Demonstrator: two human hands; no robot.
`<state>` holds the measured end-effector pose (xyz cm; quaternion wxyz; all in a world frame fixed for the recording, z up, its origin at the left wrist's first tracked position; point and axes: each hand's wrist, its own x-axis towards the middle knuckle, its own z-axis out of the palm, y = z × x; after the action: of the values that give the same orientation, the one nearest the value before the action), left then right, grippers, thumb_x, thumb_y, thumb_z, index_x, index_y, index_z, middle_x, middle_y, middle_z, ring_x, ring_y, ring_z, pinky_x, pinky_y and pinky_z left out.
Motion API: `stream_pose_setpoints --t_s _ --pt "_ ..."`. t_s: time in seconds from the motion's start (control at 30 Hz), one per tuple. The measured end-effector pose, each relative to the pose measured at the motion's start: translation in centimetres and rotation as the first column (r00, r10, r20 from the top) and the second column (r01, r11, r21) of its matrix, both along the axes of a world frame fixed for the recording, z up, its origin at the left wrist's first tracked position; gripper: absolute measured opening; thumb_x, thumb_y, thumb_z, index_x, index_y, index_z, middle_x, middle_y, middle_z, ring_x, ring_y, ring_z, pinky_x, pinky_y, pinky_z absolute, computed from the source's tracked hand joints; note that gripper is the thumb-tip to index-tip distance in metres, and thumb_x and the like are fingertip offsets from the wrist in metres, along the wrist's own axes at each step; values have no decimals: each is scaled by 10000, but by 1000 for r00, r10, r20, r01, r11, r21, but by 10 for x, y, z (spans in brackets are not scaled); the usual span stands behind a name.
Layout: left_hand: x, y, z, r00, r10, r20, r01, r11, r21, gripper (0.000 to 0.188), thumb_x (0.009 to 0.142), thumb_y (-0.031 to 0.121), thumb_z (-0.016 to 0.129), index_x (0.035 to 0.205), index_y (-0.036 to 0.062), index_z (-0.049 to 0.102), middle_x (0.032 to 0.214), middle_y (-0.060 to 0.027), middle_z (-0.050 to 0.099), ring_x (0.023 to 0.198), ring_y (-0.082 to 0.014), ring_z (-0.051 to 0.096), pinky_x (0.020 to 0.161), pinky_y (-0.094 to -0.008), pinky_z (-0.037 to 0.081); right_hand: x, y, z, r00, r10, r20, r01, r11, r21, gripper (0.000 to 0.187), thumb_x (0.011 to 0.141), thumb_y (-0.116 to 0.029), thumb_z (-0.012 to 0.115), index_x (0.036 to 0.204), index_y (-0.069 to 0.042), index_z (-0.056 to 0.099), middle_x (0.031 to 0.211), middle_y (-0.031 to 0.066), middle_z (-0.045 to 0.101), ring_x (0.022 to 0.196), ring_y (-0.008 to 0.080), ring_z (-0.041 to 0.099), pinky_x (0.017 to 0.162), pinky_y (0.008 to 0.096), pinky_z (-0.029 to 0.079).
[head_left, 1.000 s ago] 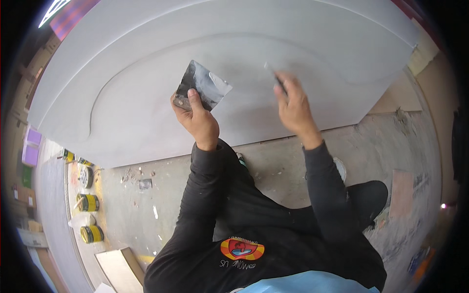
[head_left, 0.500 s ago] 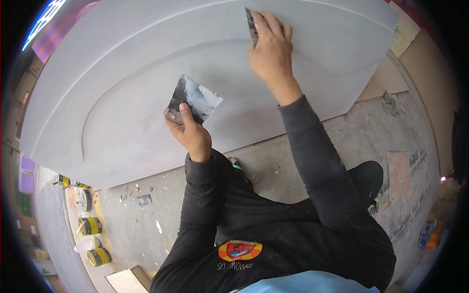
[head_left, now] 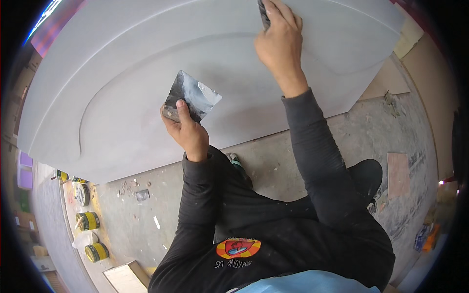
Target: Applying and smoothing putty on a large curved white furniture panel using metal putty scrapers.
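Note:
A large, pale grey panel (head_left: 132, 112) with a curved groove fills the space in front of me. My left hand (head_left: 188, 132) grips a square putty knife (head_left: 195, 95) by its dark end, thumb on top. White filler paste (head_left: 209, 94) sits along that blade's right edge, and the blade is held a little off the panel. Farther off and to the right, my right hand (head_left: 282, 44) is closed around a second dark scraper (head_left: 264, 15) at the panel's upper part. The scraper's far end is cut off by the top of the picture.
Several yellow-and-black tins (head_left: 88, 220) stand along the left on the floor. Near them are a white plastic bag (head_left: 85, 239) and a shallow box (head_left: 126, 277). A pinkish board (head_left: 399, 175) lies on the stained concrete floor (head_left: 273, 168) at right. My shoe (head_left: 233, 158) is under the panel's near edge.
My right hand has slid farther up and slightly right over the panel with its scraper. The left hand with its putty knife has barely shifted.

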<state>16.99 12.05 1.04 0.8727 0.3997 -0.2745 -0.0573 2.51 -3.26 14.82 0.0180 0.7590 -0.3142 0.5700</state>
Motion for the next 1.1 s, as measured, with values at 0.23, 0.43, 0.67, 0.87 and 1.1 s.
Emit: stream_pose_setpoints --t_s 0.23,0.43,0.67,0.87,1.1 --pt "-5 -4 1 998 -32 -46 30 999 -35 212 1006 132 570 1161 -5 524 1068 -58 600 957 -110 565 861 -268 470 55 28 -58 985 -110 -132 77 969 -236 410 801 -141 639 1209 -97 630 1197 -12 568 1114 301 485 819 536 412" --pt "-4 -1 1 998 -33 -47 31 998 -51 202 1001 122 574 1155 0 527 1054 -54 606 955 -106 564 872 -268 462 39 14 -40 990 -127 -64 113 975 -189 371 830 -154 636 1196 -96 618 1190 -3 564 1112 281 483 815 498 397" --pt "-6 -7 0 999 -14 -44 12 999 -40 191 1000 112 569 1150 1 525 1057 -49 607 949 -103 561 877 -268 455 54 23 -67 978 -129 -162 80 956 -281 395 825 -147 617 1215 -82 631 1225 -5 556 1129 281 470 843 512 388" --pt "2 -1 -5 1000 9 -20 -10 999 -49 207 998 126 577 1148 -2 516 1094 -97 624 972 -154 620 849 -304 527 36 18 -26 993 -117 9 117 984 -134 445 798 -81 630 1243 -98 618 1252 1 575 1135 314 489 862 517 435" --pt "0 -6 -6 999 2 -40 -4 999 -33 195 997 123 576 1135 -2 518 1095 -96 623 980 -157 622 854 -306 530 58 34 -69 986 -118 -116 86 964 -253 439 799 -139 647 1234 -93 618 1224 -6 554 1135 300 454 839 508 387"
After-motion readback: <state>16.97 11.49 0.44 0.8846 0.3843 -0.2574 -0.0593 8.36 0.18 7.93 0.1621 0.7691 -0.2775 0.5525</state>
